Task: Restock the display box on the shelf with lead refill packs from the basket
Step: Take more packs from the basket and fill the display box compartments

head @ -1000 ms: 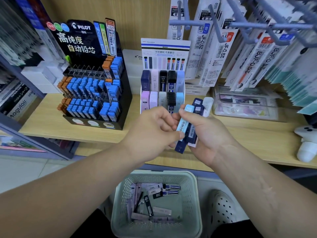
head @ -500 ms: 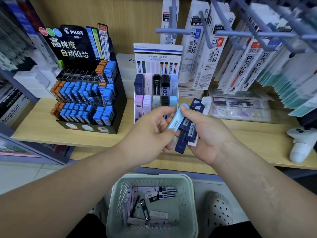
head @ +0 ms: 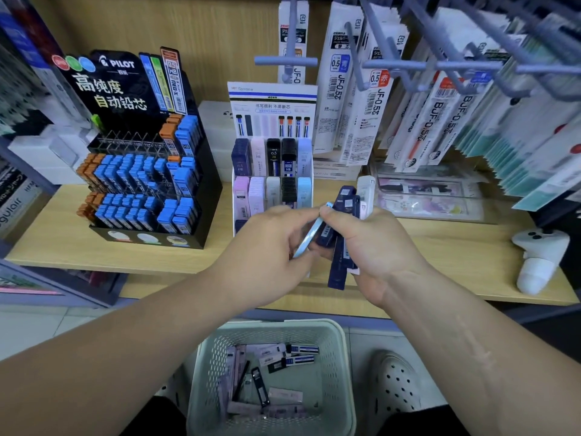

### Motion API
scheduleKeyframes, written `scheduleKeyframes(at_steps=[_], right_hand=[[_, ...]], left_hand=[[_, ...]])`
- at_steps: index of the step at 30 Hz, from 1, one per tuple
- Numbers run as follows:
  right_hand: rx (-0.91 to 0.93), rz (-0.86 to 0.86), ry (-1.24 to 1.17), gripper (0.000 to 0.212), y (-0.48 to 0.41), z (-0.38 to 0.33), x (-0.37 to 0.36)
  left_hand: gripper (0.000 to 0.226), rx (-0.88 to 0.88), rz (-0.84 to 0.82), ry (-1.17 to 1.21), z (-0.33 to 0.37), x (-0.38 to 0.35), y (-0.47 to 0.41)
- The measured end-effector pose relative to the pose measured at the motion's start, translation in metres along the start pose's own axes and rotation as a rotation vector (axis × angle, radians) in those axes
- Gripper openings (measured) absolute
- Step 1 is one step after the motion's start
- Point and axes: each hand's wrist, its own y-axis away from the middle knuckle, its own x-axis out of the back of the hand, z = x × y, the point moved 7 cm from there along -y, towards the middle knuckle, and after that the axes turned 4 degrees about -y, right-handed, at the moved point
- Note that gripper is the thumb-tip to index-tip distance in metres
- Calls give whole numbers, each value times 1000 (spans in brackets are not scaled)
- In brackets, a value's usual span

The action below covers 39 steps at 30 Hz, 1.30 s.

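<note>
Left grip (head: pixel 267 247) pinches one pale-blue pack (head: pixel 309 237); right grip (head: pixel 377 247) holds several packs (head: pixel 338 265).

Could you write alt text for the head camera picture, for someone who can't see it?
A person's left hand pinches a light blue refill pack beside the dark blue packs gripped in the right hand, in front of a white display box on a wooden shelf. Below, a pale basket holds more packs.

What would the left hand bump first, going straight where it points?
Probably the right hand, gripping dark blue packs just ahead of the left hand and its light blue pack; the display box looks farther back.
</note>
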Motion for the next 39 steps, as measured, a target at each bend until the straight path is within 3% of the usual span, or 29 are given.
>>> scheduleKeyframes(at_steps=[4, 8, 11, 15, 22, 25, 39], right_hand=[[-21, -43, -38, 12, 0, -1, 2], [-36, -62, -30, 11, 2, -2, 3], [-63, -71, -16, 16, 2, 0, 4], [-128, -62, -123, 11, 3, 3, 7], [-167, -32, -254, 19, 4, -3, 17], [-168, -31, -251, 20, 4, -4, 22], [-190, -87, -222, 24, 7, -7, 24]], left_hand=[[31, 279, -87, 494, -13, -9, -5], [49, 359, -133, 632, -18, -16, -8], [55, 366, -200, 592, -19, -24, -10], [35, 314, -165, 505, -17, -13, -19], [18, 185, 213, 439, -20, 32, -48], [16, 160, 298, 409, -21, 42, -57], [13, 63, 265, -118, -21, 34, -63]])
